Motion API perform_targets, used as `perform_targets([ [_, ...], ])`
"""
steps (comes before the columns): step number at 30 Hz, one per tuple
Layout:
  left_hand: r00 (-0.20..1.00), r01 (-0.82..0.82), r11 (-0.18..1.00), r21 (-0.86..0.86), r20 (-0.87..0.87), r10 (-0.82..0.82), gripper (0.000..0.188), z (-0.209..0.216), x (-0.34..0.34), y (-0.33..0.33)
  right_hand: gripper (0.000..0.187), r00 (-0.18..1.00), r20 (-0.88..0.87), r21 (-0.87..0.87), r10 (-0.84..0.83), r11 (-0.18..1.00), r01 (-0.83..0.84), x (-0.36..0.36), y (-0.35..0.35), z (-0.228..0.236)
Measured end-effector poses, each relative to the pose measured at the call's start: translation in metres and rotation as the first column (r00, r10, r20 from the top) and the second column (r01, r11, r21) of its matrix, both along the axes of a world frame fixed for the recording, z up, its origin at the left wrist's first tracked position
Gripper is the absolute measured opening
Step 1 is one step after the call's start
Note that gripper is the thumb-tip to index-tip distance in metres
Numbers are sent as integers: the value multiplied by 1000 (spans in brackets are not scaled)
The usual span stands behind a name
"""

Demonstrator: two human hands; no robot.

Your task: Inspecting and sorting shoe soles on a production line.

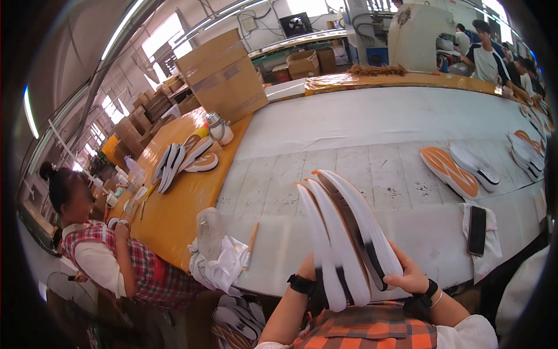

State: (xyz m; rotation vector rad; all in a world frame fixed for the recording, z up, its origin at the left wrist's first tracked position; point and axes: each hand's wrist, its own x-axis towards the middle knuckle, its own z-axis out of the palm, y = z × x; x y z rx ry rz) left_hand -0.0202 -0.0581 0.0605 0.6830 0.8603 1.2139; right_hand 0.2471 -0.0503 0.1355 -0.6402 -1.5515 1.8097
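Several white shoe soles (337, 250) with black patches and orange edges stand upright in a bunch between my hands, above the near edge of the work table. My right hand (410, 274) is closed on the rightmost sole (361, 224), its thumb on the lower side near the black patch. At the left of the bunch, my left hand (306, 269) holds the other soles; its fingers are mostly hidden behind them. Both wrists wear black bands.
Orange-and-white soles (450, 171) lie at the right, beyond a phone (476, 231) on a cloth. Left are crumpled white tissue (229, 264), an orange-handled brush (251, 247) and more soles (174, 166) on a side table. A person in plaid (104, 250) works there. Below are stacked soles (238, 320).
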Motion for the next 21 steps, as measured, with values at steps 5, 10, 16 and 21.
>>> perform_targets([
  [5, 975, 35, 996, -85, 219, -16, 26, -5, 2, -1, 82, 999, -38, -70, -24, 997, 22, 4, -1, -18],
  [10, 993, 106, 993, 50, 48, -109, 25, 5, 2, -6, 75, 973, -187, -348, -134, 935, 62, 13, -1, -42],
  [16, 969, 147, 985, -86, 215, -125, 32, 16, 12, -8, 53, 917, -283, -525, -280, 846, 96, 9, 9, -42],
  [21, 760, 236, 969, -71, 635, -138, 39, -17, 35, -6, 45, 862, -285, -588, -419, 787, 188, 18, 20, -48],
])
